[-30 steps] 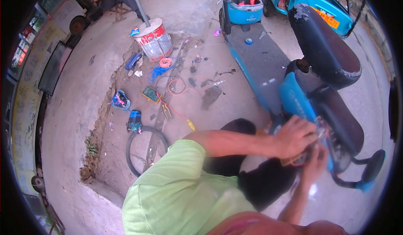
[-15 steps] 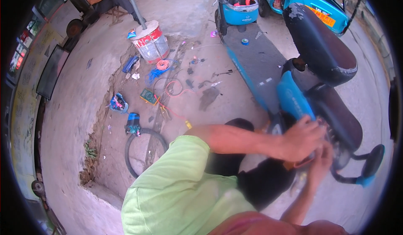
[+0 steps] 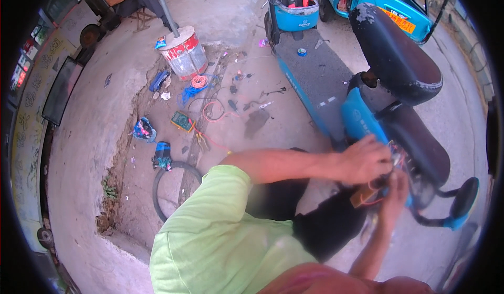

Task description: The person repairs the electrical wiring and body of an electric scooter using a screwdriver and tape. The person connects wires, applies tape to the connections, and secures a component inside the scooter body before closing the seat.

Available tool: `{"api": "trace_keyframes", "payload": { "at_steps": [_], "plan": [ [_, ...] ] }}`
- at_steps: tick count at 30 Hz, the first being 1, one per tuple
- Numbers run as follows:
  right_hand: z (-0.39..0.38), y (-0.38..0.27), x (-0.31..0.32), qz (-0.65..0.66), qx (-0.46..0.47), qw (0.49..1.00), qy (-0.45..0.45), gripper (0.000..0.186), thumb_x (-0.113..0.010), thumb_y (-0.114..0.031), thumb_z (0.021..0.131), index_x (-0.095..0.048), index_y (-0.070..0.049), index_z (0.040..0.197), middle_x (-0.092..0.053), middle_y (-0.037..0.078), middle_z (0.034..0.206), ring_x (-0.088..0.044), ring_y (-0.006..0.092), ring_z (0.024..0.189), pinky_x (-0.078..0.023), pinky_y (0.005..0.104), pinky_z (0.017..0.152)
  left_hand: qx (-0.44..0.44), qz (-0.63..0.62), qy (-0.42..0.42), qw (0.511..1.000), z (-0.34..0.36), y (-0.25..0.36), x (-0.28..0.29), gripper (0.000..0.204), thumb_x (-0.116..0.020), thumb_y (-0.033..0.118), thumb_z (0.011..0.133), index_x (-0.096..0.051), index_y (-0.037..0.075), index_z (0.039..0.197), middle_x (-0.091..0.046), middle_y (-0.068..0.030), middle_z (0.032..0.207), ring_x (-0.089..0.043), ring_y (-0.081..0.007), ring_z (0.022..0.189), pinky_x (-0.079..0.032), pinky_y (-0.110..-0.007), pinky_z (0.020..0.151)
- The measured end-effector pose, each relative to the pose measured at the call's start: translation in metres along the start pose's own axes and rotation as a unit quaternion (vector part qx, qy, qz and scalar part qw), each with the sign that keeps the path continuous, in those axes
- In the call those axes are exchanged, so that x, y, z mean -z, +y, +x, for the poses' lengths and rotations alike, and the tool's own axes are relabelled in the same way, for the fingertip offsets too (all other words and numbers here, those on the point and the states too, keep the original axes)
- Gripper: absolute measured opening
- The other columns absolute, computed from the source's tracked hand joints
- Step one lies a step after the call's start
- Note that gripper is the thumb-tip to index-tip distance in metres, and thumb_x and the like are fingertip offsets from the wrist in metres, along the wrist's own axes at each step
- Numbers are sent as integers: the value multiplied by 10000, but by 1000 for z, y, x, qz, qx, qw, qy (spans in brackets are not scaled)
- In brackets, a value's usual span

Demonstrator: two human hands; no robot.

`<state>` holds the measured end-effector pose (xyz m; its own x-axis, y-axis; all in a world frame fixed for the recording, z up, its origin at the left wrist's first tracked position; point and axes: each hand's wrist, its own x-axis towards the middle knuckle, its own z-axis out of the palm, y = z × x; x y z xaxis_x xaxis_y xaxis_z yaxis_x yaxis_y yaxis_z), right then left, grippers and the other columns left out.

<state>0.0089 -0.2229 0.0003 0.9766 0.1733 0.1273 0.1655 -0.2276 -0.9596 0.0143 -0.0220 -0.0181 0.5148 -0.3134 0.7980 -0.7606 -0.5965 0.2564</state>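
Observation:
Both my hands work at the rear of a blue electric scooter (image 3: pixel 361 120), beneath its black seats. My left hand (image 3: pixel 367 160) has its fingers curled inward; what lies in them is hidden. Just below it, my right hand (image 3: pixel 395 195) is closed in a pinch at thin orange-red wires (image 3: pixel 374 201). These wires loop between the hands and a small brown-orange block (image 3: pixel 362 196) near my knee. More exposed wires (image 3: pixel 403 161) show at the scooter's open rear, right beside my fingertips. Blur hides the fine details there.
A green multimeter (image 3: pixel 182 120), pliers (image 3: pixel 201 141) and coiled wire (image 3: pixel 199 81) lie on the concrete, left. A black tyre ring (image 3: pixel 157 191) is nearer me. A paint bucket (image 3: pixel 185 57) holds a pole. A blue tape roll (image 3: pixel 302 52) sits on the footboard. A seated person (image 3: pixel 139 0) is far left.
My left hand has shifted slightly left and up, away from my right hand. More of the wires and the brown-orange block now show. The whole view has moved slightly.

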Motion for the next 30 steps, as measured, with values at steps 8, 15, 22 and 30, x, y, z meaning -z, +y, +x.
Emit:
{"api": "trace_keyframes", "payload": {
  "at_steps": [8, 15, 22, 30],
  "plan": [
    [11, 6, 15, 28, -30, 998, -44, 208, -578, -196, 1067, -617, -5, 1138, -667, 48, 998, -619, 104, 891, -493, 266, 815, -139, 17, -6, 990, 28, -9, 5, 148, -690, 229, 809, -614, 115, 752, -551, -43, 895, -594, -221, 891, -402, -432, 766],
    [4, -5, -1, 101, -65, 992, -25, 206, -602, -177, 1052, -622, -1, 1158, -685, 63, 1048, -651, 123, 919, -520, 294, 843, -153, -32, 11, 988, 18, -10, -4, 159, -732, 217, 799, -642, 91, 764, -557, -44, 873, -594, -234, 886, -423, -424, 745],
    [1, 12, -1, 149, -86, 985, -11, 173, -589, -149, 1053, -614, -7, 1150, -680, 54, 1035, -635, 111, 884, -511, 266, 807, 3, -9, -12, 1000, 2, 9, 8, 191, -762, 197, 793, -660, 66, 887, -548, -96, 946, -576, -279, 910, -419, -434, 759],
    [3, 14, -9, 160, -81, 984, -12, 199, -606, -153, 1039, -620, 0, 1166, -680, 58, 1058, -632, 110, 915, -505, 264, 831, 104, -50, -26, 993, 3, 26, 16, 224, -722, 164, 799, -673, 62, 993, -574, -133, 987, -606, -311, 896, -450, -456, 748]
  ]
}}
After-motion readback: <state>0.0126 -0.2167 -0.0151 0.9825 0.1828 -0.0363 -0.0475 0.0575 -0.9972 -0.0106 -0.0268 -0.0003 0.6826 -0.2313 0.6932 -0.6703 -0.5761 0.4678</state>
